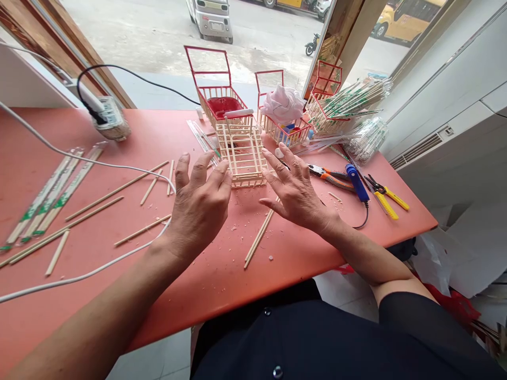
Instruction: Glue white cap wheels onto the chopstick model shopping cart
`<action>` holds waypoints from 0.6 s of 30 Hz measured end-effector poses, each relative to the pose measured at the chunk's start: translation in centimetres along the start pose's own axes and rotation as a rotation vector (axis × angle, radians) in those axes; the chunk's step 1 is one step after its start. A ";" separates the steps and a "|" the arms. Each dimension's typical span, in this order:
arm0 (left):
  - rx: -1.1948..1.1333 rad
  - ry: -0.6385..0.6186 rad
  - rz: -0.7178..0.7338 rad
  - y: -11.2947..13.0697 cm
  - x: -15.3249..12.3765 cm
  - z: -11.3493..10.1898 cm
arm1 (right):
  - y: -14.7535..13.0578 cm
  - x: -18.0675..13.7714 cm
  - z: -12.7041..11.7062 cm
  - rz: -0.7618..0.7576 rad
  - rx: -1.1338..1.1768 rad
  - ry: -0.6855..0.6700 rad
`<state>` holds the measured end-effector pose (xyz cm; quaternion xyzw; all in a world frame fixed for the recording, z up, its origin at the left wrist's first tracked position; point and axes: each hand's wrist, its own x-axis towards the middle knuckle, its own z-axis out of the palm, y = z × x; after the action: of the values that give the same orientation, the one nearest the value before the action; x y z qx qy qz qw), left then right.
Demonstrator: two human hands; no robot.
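Observation:
My left hand (pixel 198 203) hovers over the red table (pixel 119 295), fingers spread, holding nothing. My right hand (pixel 295 190) is likewise open, palm down, fingers stretched. Between and just beyond the fingertips lies a small basket (pixel 242 153) built of bare wooden sticks. My hands flank it without gripping it. Loose wooden sticks (pixel 259 236) lie on the table below my right hand.
Red-framed stick carts (pixel 216 97) stand at the back; one holds a white cloth (pixel 282 104). Pliers (pixel 330 177), a blue tool (pixel 356 182) and yellow cutters (pixel 384 196) lie right. Wrapped chopsticks (pixel 51 192), a white cable (pixel 79 277) and a power strip (pixel 111 117) are left.

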<state>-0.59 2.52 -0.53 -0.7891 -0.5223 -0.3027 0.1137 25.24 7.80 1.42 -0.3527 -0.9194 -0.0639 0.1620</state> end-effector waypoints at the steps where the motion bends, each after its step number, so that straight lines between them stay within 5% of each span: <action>1: 0.001 0.002 0.005 0.0 0.0 0.0 | 0.0 0.0 0.0 0.002 0.002 -0.004; 18: -0.025 -0.007 0.005 0.2 -0.1 0.2 | 0.2 0.0 -1.2 0.016 0.005 -0.028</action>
<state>-0.34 2.43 -0.77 -0.7927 -0.5170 -0.3062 0.1028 25.67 7.64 2.56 -0.3605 -0.9189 -0.0555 0.1503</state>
